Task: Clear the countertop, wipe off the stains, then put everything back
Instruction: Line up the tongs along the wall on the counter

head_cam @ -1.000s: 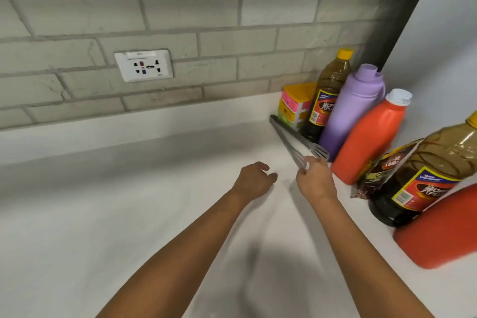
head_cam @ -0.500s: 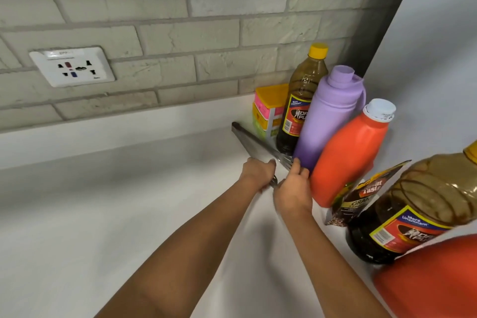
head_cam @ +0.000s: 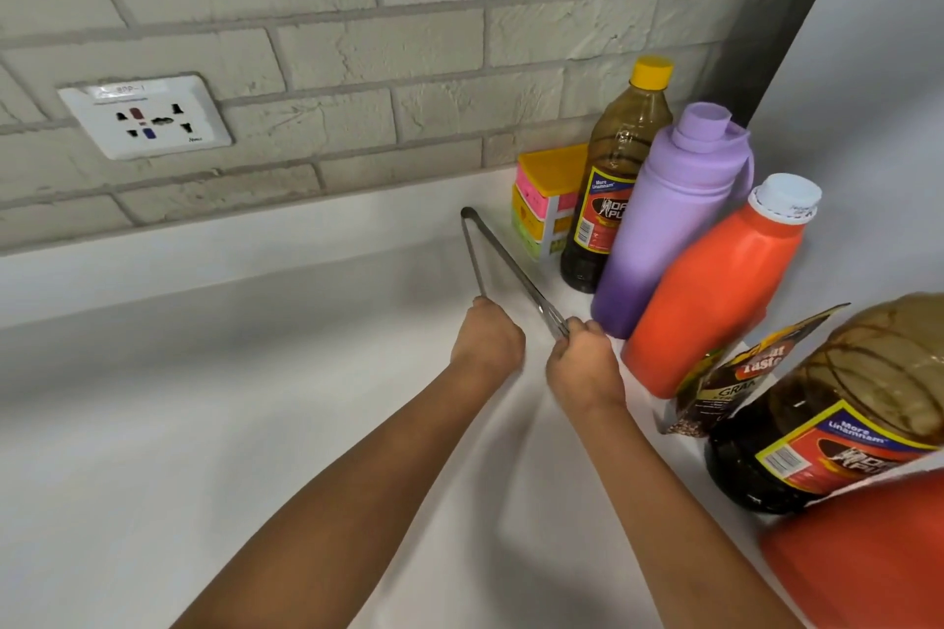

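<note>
Head view: left hand [head_cam: 488,340] and right hand [head_cam: 582,363] each gripped one arm of the slim steel tongs [head_cam: 503,266], spread near the white worktop's [head_cam: 204,424] back right corner. Bottles lined its right edge; restocking seemed nearly finished.

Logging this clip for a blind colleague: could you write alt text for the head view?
Both hands grip metal tongs on a white countertop, the left hand on one arm and the right hand on the other. Bottles, a snack pouch and a colourful box crowd the right corner, below a grey brick wall.
</note>
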